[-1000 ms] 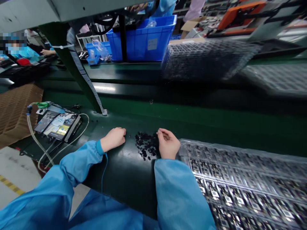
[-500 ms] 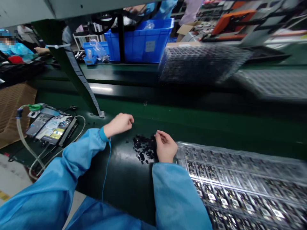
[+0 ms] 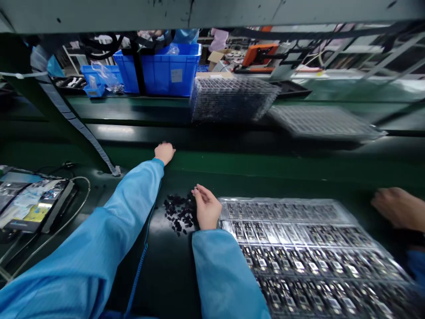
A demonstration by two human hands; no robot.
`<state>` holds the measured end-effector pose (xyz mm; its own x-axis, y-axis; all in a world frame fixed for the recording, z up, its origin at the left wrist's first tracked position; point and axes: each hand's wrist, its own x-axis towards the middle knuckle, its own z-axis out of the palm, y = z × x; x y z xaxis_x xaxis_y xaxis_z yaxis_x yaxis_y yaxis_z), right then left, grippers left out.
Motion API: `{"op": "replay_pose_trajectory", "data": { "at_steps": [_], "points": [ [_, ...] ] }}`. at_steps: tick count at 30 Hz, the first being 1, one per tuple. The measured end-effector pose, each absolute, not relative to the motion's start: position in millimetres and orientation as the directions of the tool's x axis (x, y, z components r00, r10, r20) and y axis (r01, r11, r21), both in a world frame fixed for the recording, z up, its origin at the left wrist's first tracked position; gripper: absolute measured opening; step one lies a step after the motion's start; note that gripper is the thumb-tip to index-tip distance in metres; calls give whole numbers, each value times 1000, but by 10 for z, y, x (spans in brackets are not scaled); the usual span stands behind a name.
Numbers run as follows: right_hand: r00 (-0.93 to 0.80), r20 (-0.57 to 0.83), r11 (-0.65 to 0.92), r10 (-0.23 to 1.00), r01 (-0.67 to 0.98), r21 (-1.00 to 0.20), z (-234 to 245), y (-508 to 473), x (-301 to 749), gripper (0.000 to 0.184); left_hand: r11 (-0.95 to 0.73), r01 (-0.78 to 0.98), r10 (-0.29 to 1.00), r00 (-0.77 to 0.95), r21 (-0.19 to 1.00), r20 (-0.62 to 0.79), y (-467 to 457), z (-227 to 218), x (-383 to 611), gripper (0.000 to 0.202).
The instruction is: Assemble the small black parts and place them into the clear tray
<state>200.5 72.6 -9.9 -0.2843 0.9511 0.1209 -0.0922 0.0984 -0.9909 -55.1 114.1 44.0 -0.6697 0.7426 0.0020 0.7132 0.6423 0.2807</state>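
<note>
My left hand (image 3: 165,153) reaches forward to the ledge behind the bench, its back towards me. Its fingers bend down out of sight, so I cannot tell whether they hold anything. Beside a pile of small black pieces (image 3: 178,212), my right hand (image 3: 207,208) is closed in a pinch. Whatever lies between its thumb and fingertip is too small to name. Right of that hand, a clear plastic tray (image 3: 282,241) carries rows of small electronic parts with metallic squares. A blue coiled cord (image 3: 137,274) hangs from my left cuff.
Another person's hand (image 3: 396,206) is at the far right, beyond the tray. Stacked clear trays (image 3: 232,99) and another clear tray (image 3: 325,120) lie across the back, near a blue bin (image 3: 166,71). A slanted post (image 3: 71,113) and a taped-up device (image 3: 33,201) with tubing are at left.
My left hand has moved forward to the ledge, away from the black pieces. My right hand keeps its pinch beside the pile. The view has turned right, and another person's hand now shows.
</note>
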Motion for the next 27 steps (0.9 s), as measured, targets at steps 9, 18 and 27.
{"op": "replay_pose_trajectory", "data": {
  "at_steps": [9,18,27],
  "points": [
    [-230,234,228,945,-51,-972,-88,630,2015,27,526,648,766,-643,551,25,941,766,-616,17],
    [-386,190,76,903,-293,-953,217,410,1957,26,115,305,911,-411,945,22,-263,718,444,24],
    [-285,226,170,931,-208,-963,193,400,1967,28,36,552,914,-355,833,196,-357,643,642,16]
  ]
}}
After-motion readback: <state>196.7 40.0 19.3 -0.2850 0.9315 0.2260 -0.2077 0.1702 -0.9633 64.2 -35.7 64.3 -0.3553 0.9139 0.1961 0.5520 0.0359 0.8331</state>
